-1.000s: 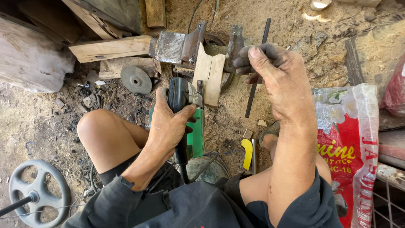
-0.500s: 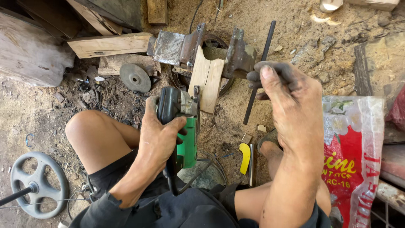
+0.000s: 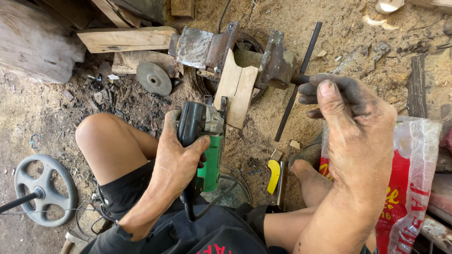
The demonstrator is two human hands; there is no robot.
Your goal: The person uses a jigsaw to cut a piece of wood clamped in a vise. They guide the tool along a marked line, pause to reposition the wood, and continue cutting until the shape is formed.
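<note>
A large weathered log [image 3: 33, 44] filled the upper left corner, and a red and clear plastic sack [image 3: 414, 188] lay along the right edge. Between them, on the sawdust-strewn ground [image 3: 348, 42], stood a rusty bench vise [image 3: 235, 51], its jaws pressed against a pale wooden piece [image 3: 238, 89] that stood upright between them. A wooden plank [image 3: 127, 38] rested just left of the vise, with a grey grinding disc [image 3: 154, 78] lying flat below it. At lower left lay a grey steering wheel [image 3: 44, 190], well apart from the work. The person sat on the ground with bare knees drawn up. The right hand [image 3: 353, 122], blackened with grime, was raised beside the vise, its fingers curled around the end of the screw where the dark handle bar [image 3: 299, 80] passed through at a slant; whether the fingers truly clamped the bar could not be told. The left hand [image 3: 179, 157] was wrapped firmly around the body of a green and black angle grinder [image 3: 202, 141], whose head sat just below and touching the lower edge of the wooden piece. The grinder's black cord [image 3: 214, 200] looped down over the lap. A small yellow-handled tool [image 3: 274, 175] lay on the ground near the right foot.
</note>
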